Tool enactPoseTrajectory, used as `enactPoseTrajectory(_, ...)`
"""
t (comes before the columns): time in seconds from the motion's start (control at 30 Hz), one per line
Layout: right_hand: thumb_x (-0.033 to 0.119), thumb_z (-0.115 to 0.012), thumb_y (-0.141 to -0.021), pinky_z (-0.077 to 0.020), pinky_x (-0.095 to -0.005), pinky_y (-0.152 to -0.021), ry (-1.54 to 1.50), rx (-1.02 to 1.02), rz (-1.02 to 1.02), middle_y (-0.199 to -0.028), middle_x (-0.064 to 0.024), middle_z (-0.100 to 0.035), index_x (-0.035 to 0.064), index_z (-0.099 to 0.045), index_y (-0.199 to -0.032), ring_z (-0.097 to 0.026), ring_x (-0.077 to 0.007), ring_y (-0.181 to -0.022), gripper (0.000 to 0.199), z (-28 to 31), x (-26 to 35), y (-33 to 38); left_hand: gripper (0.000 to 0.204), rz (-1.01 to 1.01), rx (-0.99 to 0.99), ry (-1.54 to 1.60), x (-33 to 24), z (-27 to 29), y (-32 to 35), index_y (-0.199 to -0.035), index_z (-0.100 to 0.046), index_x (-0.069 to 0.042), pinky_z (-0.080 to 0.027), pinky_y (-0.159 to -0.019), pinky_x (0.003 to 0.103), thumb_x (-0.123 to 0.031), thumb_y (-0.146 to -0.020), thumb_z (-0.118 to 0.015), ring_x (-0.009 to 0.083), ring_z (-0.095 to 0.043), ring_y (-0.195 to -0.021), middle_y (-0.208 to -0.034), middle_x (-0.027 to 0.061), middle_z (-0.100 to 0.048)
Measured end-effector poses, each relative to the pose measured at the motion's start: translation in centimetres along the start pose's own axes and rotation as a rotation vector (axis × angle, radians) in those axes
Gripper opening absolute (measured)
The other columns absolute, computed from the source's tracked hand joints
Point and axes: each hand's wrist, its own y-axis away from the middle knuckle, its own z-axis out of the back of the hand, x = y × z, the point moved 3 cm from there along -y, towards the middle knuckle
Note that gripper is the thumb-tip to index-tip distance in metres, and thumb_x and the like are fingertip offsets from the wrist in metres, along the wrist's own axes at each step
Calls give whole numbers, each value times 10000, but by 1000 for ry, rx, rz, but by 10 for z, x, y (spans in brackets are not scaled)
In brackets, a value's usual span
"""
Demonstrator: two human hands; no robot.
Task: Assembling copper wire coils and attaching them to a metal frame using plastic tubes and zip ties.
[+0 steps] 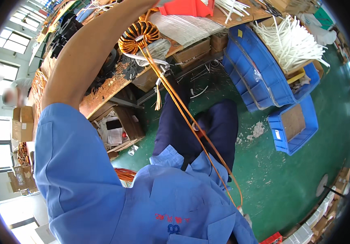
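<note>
A ring-shaped coil [139, 37] wound with copper wire rests at the bench edge, near the top. Long strands of copper wire [175, 94] stretch from its middle, over my legs, to the lower right. There they end at a small pale part of my right hand [244, 214], which seems closed on them; most of that hand is hidden behind my shirt. My bare left forearm [89, 44] reaches over the bench past the coil, and its hand lies beyond the top edge of the picture. A white strap [152, 61] hangs beside the coil.
A red bin [187, 8] and pale sheets lie on the wooden bench [101, 99]. To the right, white tubes [291, 42] fill a box next to blue crates [250, 65]. Another blue crate [278, 136] stands on the green floor. Below the bench is an open cardboard box [128, 124].
</note>
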Motion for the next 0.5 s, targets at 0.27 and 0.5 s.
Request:
enactPoseTrajectory(0.27,422,-576,-1027,-587,-591,-918,347,307,-468,-1199,-218,-740,91,-726,-1217,-716,-452,-1127,410,43,-109,127,1129,333,-166,-321,182,60,47,-1444,-660,66,-514,-1107,505,-897,-856,-607,430,-682,-1303,-1394,340,-687)
enactPoseTrajectory(0.5,362,-576,-1084,-531,-517,-673,35,-211,-474,-817,-138,-623,34,-665,-1009,-664,-265,-747,348,114,-80,12,446,-974,388,-737,6,-10,207,-988,-741,-81,-611,-823,490,-520,-914,-768,383,-727,-984,-1018,158,-705)
